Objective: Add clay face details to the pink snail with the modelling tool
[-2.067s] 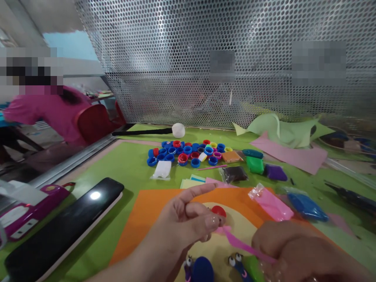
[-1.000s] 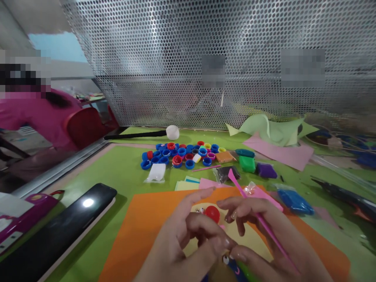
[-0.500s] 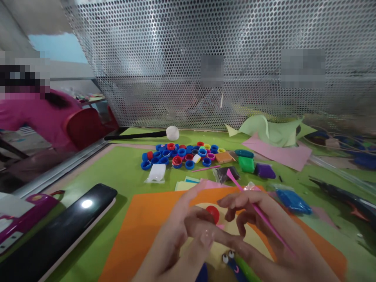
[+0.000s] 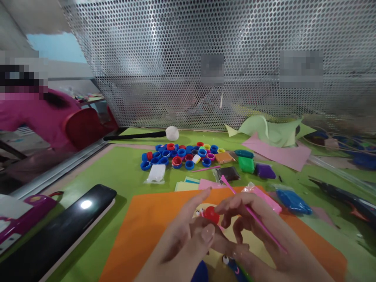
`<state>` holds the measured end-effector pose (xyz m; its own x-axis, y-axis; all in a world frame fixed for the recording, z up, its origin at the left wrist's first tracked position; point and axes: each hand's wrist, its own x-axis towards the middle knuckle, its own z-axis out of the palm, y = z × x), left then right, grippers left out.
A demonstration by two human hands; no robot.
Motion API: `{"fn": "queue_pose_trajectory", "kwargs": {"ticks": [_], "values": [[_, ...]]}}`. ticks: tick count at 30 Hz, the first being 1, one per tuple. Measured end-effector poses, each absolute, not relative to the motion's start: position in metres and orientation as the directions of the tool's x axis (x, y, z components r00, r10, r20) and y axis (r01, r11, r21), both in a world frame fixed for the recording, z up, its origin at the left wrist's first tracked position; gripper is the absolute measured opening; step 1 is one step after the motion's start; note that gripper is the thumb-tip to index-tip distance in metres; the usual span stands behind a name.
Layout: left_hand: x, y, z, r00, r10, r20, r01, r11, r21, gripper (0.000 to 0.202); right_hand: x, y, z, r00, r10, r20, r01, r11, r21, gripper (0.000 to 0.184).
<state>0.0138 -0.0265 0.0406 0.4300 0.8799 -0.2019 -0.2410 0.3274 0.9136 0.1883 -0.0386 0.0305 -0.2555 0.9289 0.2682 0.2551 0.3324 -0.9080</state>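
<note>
My left hand is over the orange sheet, its thumb pressed to a bent finger and another finger stretched forward. Anything between thumb and finger is too small or hidden to tell. Across from it, my right hand has a slim pink clay tool lodged in it, flared tip pointing away. Its thumb and fingertips are close to the left fingers. Behind the fingers shows a red bottle cap with googly eyes beside it. Below is a blue figure with a googly eye and pink smile, partly hidden.
Several coloured bottle caps lie in a cluster farther back. Clay packets surround them, including white, black, purple and blue. A phone lies left, scissors right. Behind stands a perforated metal panel.
The pink tool's tip has shifted slightly left and down with my right hand. The googly eyes beside the red cap have come into view. My left fingers have shifted slightly.
</note>
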Motion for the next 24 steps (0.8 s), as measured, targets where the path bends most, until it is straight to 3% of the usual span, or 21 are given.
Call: {"fn": "queue_pose_trajectory", "kwargs": {"ticks": [3, 7, 15, 24], "values": [[0.016, -0.026, 0.045, 0.426, 0.865, -0.264, -0.284, 0.405, 0.869, 0.043, 0.186, -0.038, 0.032, -0.246, 0.948, 0.204, 0.21, 0.258, -0.943, 0.025], [0.015, -0.022, 0.043, 0.398, 0.847, -0.354, -0.187, 0.452, 0.872, 0.056, 0.186, -0.038, 0.036, -0.174, 0.976, 0.131, 0.09, 0.148, -0.985, 0.021], [0.016, -0.024, 0.036, 0.487, 0.812, -0.321, -0.259, 0.486, 0.835, 0.059, 0.182, -0.039, 0.033, -0.168, 0.984, 0.063, 0.026, 0.068, -0.997, 0.02], [0.019, -0.02, 0.039, 0.547, 0.761, -0.349, -0.321, 0.576, 0.752, 0.053, 0.192, -0.032, 0.023, -0.333, 0.93, 0.153, -0.111, 0.123, -0.986, 0.021]]}}
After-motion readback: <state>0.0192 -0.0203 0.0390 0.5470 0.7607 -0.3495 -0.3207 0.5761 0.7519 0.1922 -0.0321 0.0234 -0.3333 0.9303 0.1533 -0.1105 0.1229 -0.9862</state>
